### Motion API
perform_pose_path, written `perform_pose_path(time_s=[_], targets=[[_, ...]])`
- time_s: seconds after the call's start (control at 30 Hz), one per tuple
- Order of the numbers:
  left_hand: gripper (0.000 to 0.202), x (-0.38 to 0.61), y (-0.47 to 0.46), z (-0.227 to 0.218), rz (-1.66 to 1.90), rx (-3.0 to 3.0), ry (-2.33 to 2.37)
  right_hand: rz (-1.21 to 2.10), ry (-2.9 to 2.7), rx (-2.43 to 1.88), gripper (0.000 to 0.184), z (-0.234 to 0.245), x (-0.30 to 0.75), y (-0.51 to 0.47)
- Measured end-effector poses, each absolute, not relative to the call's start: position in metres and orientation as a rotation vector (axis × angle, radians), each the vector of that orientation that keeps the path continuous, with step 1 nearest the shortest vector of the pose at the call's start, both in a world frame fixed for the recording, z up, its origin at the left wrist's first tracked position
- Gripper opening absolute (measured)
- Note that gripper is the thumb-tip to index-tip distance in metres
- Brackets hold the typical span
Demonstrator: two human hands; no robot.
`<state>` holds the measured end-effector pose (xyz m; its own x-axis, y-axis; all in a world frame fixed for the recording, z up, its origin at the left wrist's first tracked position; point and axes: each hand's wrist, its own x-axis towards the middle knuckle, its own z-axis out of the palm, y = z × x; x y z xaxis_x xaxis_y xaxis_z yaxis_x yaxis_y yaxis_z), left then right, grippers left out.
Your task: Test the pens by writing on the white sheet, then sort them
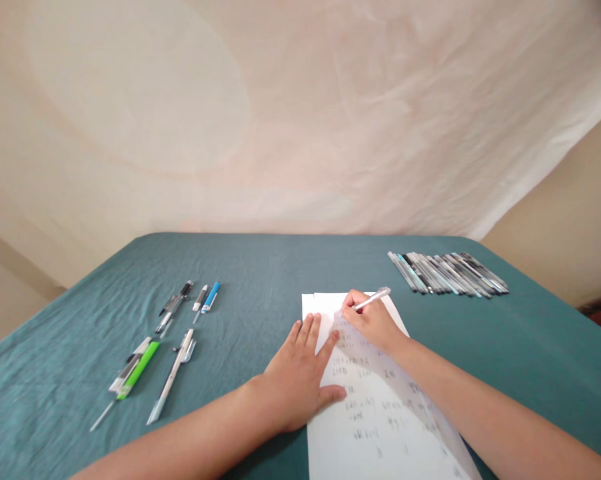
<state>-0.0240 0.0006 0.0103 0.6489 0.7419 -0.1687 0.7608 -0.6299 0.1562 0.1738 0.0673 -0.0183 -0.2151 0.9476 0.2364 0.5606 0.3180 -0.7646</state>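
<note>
My right hand (368, 321) is closed around a pale, mostly white pen (373, 300), its tip down near the top of the paper (380, 460). The tip itself is hidden by my fingers. Several lines of dark handwriting cover the sheet below that hand. A second sheet's edge shows at the top left of the paper. My left hand (305, 373) lies flat with fingers spread, partly on the paper's left edge and partly on the cloth.
A row of several pens (448, 273) lies at the back right on the green tablecloth (260, 280). To the left are a green pen part (138, 371), a clear pen (173, 373), a blue-capped piece (211, 297) and black-and-clear pens (174, 307). A pale curtain (300, 133) hangs behind.
</note>
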Motion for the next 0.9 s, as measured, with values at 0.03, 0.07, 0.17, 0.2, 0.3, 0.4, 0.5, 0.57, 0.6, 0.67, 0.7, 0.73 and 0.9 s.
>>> perform_pose_path(time_s=[0.03, 0.07, 0.17, 0.2, 0.3, 0.4, 0.5, 0.57, 0.6, 0.67, 0.7, 0.73, 0.9], targets=[[0.08, -0.024, 0.0, 0.01, -0.133, 2.654, 1.228, 0.711, -1.892, -1.327, 0.008, -0.018, 0.173, 0.067], [0.08, -0.024, 0.0, 0.01, -0.133, 2.654, 1.229, 0.715, -1.895, -1.315, 0.009, -0.017, 0.172, 0.066], [0.08, -0.025, 0.001, 0.009, -0.121, 2.658, 1.223, 0.685, -1.904, -1.266, 0.012, -0.013, 0.169, 0.062], [0.08, -0.026, 0.002, 0.009, -0.109, 2.661, 1.217, 0.656, -1.913, -1.245, 0.014, -0.012, 0.168, 0.061], [0.067, -0.027, 0.006, 0.013, 0.056, 2.63, 1.252, 0.544, -1.973, -1.179, 0.021, -0.009, 0.168, 0.058], [0.042, -0.027, 0.009, 0.026, 0.467, 2.49, 1.268, 0.427, -2.054, -1.157, 0.023, -0.01, 0.169, 0.057], [0.036, -0.027, 0.01, 0.039, 0.785, 2.342, 1.095, 0.299, -2.168, -1.135, 0.02, -0.012, 0.171, 0.057], [0.034, -0.027, 0.011, 0.044, 0.896, 2.24, 1.022, 0.25, -2.241, -1.098, 0.017, -0.01, 0.171, 0.056], [0.033, -0.027, 0.013, 0.045, 0.933, 2.169, 1.019, 0.244, -2.278, -1.077, 0.017, -0.008, 0.17, 0.054], [0.031, -0.028, 0.016, 0.046, 0.987, 1.972, 1.017, 0.259, -2.344, -1.042, 0.021, -0.003, 0.168, 0.05], [0.03, -0.029, 0.018, 0.047, 1.002, 1.859, 0.991, 0.283, -2.364, -1.037, 0.023, 0.001, 0.167, 0.047], [0.03, -0.029, 0.021, 0.047, 1.006, 1.748, 0.946, 0.318, -2.375, -1.04, 0.026, 0.004, 0.165, 0.044], [0.027, -0.028, 0.028, 0.047, 1.011, 1.256, 0.708, 0.703, -2.364, -1.073, 0.038, 0.015, 0.158, 0.031]])
